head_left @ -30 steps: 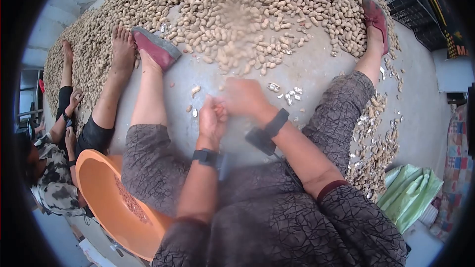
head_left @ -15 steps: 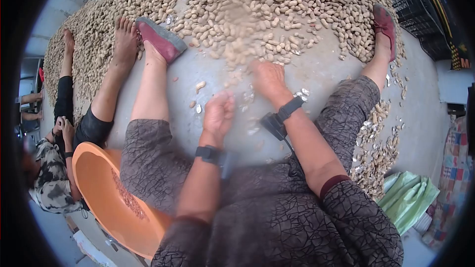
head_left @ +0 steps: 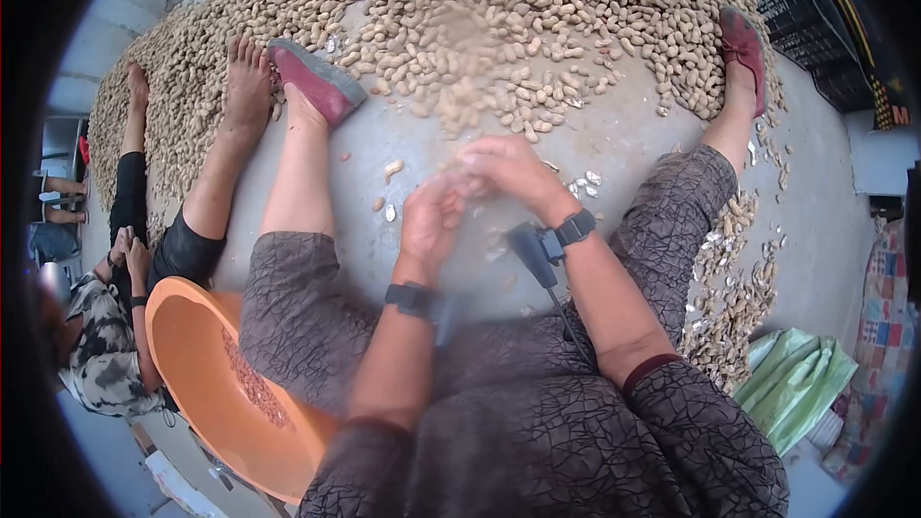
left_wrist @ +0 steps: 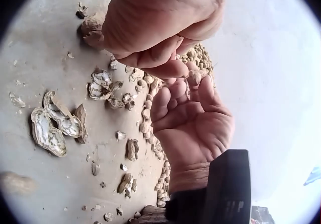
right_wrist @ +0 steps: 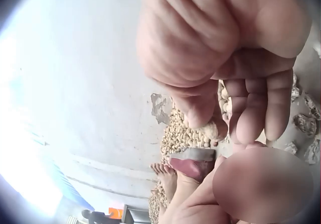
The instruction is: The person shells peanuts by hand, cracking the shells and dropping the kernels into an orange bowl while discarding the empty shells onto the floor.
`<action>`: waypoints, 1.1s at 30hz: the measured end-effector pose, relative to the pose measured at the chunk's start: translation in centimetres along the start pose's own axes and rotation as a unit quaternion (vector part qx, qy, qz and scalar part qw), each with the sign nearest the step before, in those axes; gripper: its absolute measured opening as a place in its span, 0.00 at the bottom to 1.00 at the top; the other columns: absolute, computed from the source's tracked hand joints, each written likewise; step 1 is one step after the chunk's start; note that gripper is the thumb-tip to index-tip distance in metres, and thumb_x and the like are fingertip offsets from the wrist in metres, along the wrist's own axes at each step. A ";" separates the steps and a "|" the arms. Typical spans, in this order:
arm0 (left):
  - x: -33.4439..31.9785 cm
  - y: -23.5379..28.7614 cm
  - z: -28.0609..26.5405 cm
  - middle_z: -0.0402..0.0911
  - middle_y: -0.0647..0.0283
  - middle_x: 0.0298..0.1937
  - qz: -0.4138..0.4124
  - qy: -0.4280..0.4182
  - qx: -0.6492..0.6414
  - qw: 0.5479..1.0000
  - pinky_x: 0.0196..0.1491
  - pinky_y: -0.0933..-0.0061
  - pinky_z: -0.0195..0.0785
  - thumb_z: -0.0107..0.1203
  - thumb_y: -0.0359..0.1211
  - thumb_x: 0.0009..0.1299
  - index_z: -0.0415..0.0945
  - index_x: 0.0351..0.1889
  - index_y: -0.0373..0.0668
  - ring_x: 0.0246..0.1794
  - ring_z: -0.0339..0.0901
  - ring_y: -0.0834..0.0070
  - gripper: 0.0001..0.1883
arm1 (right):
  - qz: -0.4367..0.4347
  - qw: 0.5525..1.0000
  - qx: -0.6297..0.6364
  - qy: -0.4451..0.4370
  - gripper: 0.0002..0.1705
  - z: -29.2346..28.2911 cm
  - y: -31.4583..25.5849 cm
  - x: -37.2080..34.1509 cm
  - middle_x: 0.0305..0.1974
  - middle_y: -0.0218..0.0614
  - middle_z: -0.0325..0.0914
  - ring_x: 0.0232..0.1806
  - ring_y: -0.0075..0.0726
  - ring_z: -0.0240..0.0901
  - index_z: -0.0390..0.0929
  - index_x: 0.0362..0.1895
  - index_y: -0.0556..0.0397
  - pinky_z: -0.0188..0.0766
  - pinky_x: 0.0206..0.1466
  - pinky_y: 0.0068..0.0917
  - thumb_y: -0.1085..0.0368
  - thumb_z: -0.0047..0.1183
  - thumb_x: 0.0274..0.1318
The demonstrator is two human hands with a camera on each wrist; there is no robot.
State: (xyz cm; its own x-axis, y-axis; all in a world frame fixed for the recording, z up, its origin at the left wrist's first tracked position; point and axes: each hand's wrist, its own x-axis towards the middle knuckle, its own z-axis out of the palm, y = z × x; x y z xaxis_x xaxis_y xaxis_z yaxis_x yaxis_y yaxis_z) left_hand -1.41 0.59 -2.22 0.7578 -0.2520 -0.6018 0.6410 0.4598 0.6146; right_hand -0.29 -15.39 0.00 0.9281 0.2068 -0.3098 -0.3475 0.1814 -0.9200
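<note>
Above the floor my left hand (head_left: 429, 223) and right hand (head_left: 516, 171) meet at the fingertips, blurred there in the head view. Thumb and finger of my right hand (left_wrist: 193, 128) pinch a peanut (left_wrist: 195, 77) in the left wrist view, its palm turned to that camera. The fingers of my left hand (left_wrist: 163, 26) are curled, their tips close beside the peanut; what lies inside them is hidden. In the right wrist view the peanut (right_wrist: 213, 129) shows at the thumb of my right hand (right_wrist: 225, 38), above my left hand (right_wrist: 200, 201).
A broad heap of peanuts (head_left: 537, 0) spreads beyond the hands. Loose shells (head_left: 587, 182) lie on the floor, with more shells (head_left: 724, 297) beside the right leg. An orange basin (head_left: 182, 374) holds reddish kernels at left. Another person (head_left: 106, 345) sits beyond it; a green sack (head_left: 796, 379) lies at right.
The right hand moved from the left hand toward the heap's edge, then came back to meet the left fingertips. A peanut is now pinched in it. The left hand shifted slightly.
</note>
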 end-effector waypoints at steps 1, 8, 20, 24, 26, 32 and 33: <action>-0.2 0.2 0.1 0.75 0.66 0.28 0.002 -0.001 -0.001 1.000 0.15 0.91 0.51 0.43 0.38 0.74 0.72 0.39 0.36 0.21 0.67 0.86 0.14 | -0.006 1.000 0.018 -0.004 0.11 0.1 -0.4 -0.3 0.26 0.29 0.77 0.23 0.16 0.69 0.79 0.35 0.60 0.67 0.26 0.17 0.64 0.48 0.57; -1.1 0.8 1.0 0.76 0.66 0.28 0.030 -0.037 -0.004 0.999 0.15 0.92 0.50 0.44 0.39 0.74 0.72 0.38 0.38 0.21 0.68 0.86 0.14 | -0.015 0.994 0.096 -0.052 0.13 -0.3 -1.1 -1.3 0.29 0.30 0.77 0.27 0.17 0.69 0.75 0.40 0.61 0.69 0.32 0.16 0.63 0.45 0.58; -2.7 1.7 2.2 0.76 0.61 0.31 0.016 -0.080 -0.018 0.997 0.17 0.92 0.54 0.45 0.37 0.73 0.71 0.38 0.38 0.24 0.69 0.83 0.11 | -0.191 0.974 -0.120 -0.029 0.12 -0.4 -1.7 -1.9 0.32 0.30 0.79 0.32 0.20 0.73 0.79 0.40 0.57 0.69 0.31 0.17 0.68 0.50 0.53; -2.8 1.8 1.9 0.75 0.61 0.35 0.001 -0.157 -0.053 0.986 0.18 0.92 0.56 0.44 0.32 0.72 0.69 0.43 0.37 0.27 0.69 0.84 0.08 | -0.114 0.988 -0.091 -0.047 0.13 -0.6 -3.2 -2.9 0.31 0.28 0.78 0.31 0.18 0.71 0.79 0.43 0.56 0.67 0.31 0.16 0.65 0.51 0.54; -2.8 1.9 1.8 0.75 0.60 0.36 0.005 -0.181 -0.063 0.981 0.18 0.92 0.56 0.45 0.31 0.71 0.68 0.44 0.36 0.27 0.68 0.84 0.08 | -0.084 0.992 -0.077 -0.054 0.14 -0.4 -3.6 -3.1 0.31 0.26 0.78 0.30 0.15 0.70 0.80 0.43 0.54 0.66 0.32 0.15 0.63 0.52 0.55; -3.0 1.7 2.2 0.73 0.63 0.37 0.045 -0.235 -0.074 0.968 0.20 0.92 0.54 0.47 0.30 0.70 0.65 0.52 0.33 0.26 0.64 0.87 0.15 | -0.045 0.996 -0.027 -0.065 0.17 0.0 -3.9 -3.3 0.31 0.25 0.77 0.31 0.16 0.70 0.77 0.45 0.55 0.64 0.33 0.14 0.59 0.54 0.54; -3.2 1.9 2.6 0.72 0.65 0.36 0.067 -0.235 -0.055 0.968 0.20 0.92 0.53 0.47 0.30 0.70 0.65 0.55 0.31 0.25 0.62 0.88 0.18 | -0.042 0.997 -0.013 -0.071 0.18 0.0 -3.5 -3.1 0.32 0.25 0.77 0.32 0.16 0.70 0.76 0.46 0.55 0.65 0.34 0.15 0.59 0.55 0.54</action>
State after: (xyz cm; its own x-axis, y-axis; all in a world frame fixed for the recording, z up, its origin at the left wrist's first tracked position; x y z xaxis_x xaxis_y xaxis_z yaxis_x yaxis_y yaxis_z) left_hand -2.26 0.03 2.20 0.8213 -0.5322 -0.2054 0.5359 0.5963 0.5977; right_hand -1.93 -16.68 4.20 0.9246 0.3261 -0.1967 -0.2646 0.1785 -0.9477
